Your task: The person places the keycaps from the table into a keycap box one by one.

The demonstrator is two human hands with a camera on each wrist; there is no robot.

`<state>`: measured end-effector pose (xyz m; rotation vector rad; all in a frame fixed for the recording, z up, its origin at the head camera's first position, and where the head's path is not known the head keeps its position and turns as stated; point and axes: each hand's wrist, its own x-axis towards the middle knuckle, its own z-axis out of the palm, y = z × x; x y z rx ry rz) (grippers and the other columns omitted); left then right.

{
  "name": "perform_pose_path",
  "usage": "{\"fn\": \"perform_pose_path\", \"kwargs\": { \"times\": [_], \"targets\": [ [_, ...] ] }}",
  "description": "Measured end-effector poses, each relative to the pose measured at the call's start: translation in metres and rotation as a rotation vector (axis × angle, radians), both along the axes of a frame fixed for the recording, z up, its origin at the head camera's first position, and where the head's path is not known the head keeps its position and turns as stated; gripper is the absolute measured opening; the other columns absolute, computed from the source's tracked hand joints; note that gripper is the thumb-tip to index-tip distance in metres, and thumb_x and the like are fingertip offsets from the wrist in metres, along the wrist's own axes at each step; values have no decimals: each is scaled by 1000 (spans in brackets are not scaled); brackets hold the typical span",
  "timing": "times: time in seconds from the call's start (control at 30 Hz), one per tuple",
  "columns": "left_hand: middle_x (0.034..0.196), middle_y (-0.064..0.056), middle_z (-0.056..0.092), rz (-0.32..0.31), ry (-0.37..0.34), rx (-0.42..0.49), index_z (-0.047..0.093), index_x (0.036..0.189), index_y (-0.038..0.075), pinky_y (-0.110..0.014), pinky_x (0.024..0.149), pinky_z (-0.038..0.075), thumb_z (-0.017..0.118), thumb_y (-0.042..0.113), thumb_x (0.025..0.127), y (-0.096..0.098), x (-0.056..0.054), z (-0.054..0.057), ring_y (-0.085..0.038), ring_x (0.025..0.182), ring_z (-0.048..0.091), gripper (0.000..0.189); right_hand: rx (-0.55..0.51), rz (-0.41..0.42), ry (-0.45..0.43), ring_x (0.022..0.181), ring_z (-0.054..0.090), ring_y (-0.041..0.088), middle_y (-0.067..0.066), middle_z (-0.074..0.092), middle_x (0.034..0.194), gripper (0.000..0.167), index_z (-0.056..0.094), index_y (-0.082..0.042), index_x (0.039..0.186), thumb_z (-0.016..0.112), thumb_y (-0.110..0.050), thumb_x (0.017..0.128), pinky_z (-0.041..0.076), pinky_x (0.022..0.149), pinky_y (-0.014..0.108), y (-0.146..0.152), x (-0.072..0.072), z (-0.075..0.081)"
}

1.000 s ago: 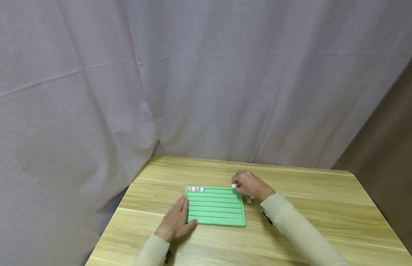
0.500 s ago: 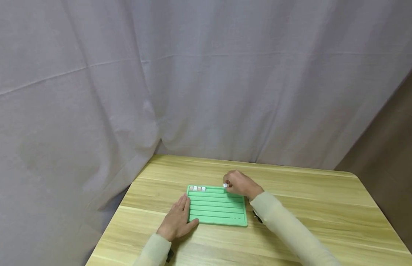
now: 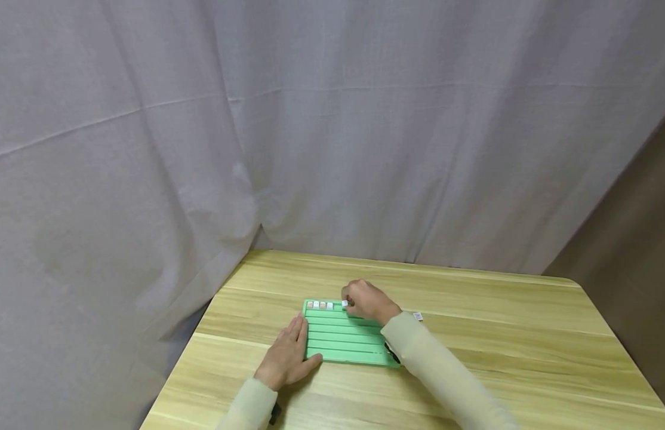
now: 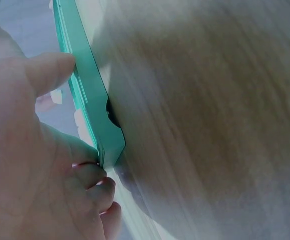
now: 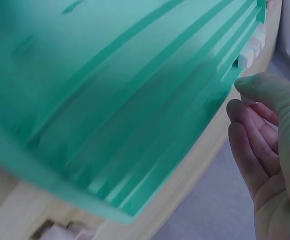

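Note:
A flat green tray (image 3: pixel 343 338) with long parallel ridges lies on the wooden table. Several small white and pinkish blocks (image 3: pixel 319 305) stand side by side in its far left corner, in the top row. My right hand (image 3: pixel 368 302) pinches another small white block (image 3: pixel 344 303) between thumb and fingers over that same row, a short gap right of the others. My left hand (image 3: pixel 287 353) rests along the tray's left side, fingers extended and thumb on the near edge. In the right wrist view the pinched block is mostly hidden behind the thumb (image 5: pixel 264 90).
One loose light tile (image 3: pixel 418 316) lies on the table right of the tray, partly beside my right sleeve. Blurred small pieces (image 5: pixel 60 232) show beyond the tray's edge in the right wrist view. A grey curtain (image 3: pixel 338 149) hangs behind the table (image 3: pixel 499 334).
My right hand has carried the white block leftward along the tray's top row, toward the other blocks. The left hand has stayed in place on the tray.

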<state>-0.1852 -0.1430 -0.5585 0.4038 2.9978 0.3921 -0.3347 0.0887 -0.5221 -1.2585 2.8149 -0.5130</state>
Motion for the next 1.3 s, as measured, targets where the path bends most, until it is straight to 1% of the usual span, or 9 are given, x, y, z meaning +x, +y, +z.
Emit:
{"fn": "perform_pose_path", "kwargs": {
  "times": [0.2, 0.4, 0.63, 0.87, 1.1, 1.23, 1.3],
  "targets": [
    [173, -28, 24, 1, -2, -9, 26, 162, -10, -55, 131, 31, 53, 57, 105, 0, 0, 1, -41, 162, 27, 92, 22, -7, -7, 72, 56, 6, -3, 69, 79, 7, 75, -7, 86, 79, -3, 90, 51, 62, 20, -12, -1, -5],
    [172, -28, 24, 0, 4, -4, 26, 162, -11, -55, 131, 31, 55, 56, 104, 0, 0, 0, -41, 161, 28, 92, 32, -37, -26, 73, 56, 6, -2, 69, 80, 7, 75, -7, 86, 78, -4, 91, 50, 61, 20, -17, 0, -7],
    [173, -28, 24, 4, 7, 2, 26, 162, -10, -56, 130, 31, 54, 57, 104, 1, -1, -2, -41, 161, 28, 93, 50, -74, -41, 70, 53, 6, -4, 67, 79, 12, 73, -11, 83, 79, -5, 92, 47, 59, 21, -20, 0, -11],
    [173, -27, 24, 9, 2, -6, 27, 163, -10, -55, 130, 31, 54, 57, 105, 1, -1, -1, -40, 161, 28, 92, 57, -92, -56, 72, 54, 7, -2, 68, 83, 10, 75, -10, 85, 77, -4, 93, 49, 59, 20, -23, 2, -10],
    [173, -27, 25, 10, 6, -7, 28, 162, -10, -55, 130, 32, 54, 57, 104, 2, -1, -1, -40, 161, 29, 92, 94, -125, -63, 79, 57, 7, 0, 69, 90, 5, 78, -10, 90, 77, -6, 93, 53, 63, 20, -26, 3, -10],
    [172, -28, 25, 13, 7, -1, 28, 162, -10, -55, 130, 32, 55, 56, 104, 1, 0, -1, -40, 161, 29, 92, 107, -130, -54, 79, 57, 7, 0, 68, 90, 2, 78, -7, 91, 78, -8, 93, 53, 63, 21, -27, 1, -11],
    [172, -28, 25, 14, 7, 1, 28, 162, -10, -54, 130, 32, 55, 56, 104, 2, 0, -1, -40, 161, 29, 92, 107, -128, -46, 79, 57, 8, 0, 68, 89, 4, 78, -5, 91, 79, -9, 93, 53, 63, 21, -28, 0, -12]
  ]
}}
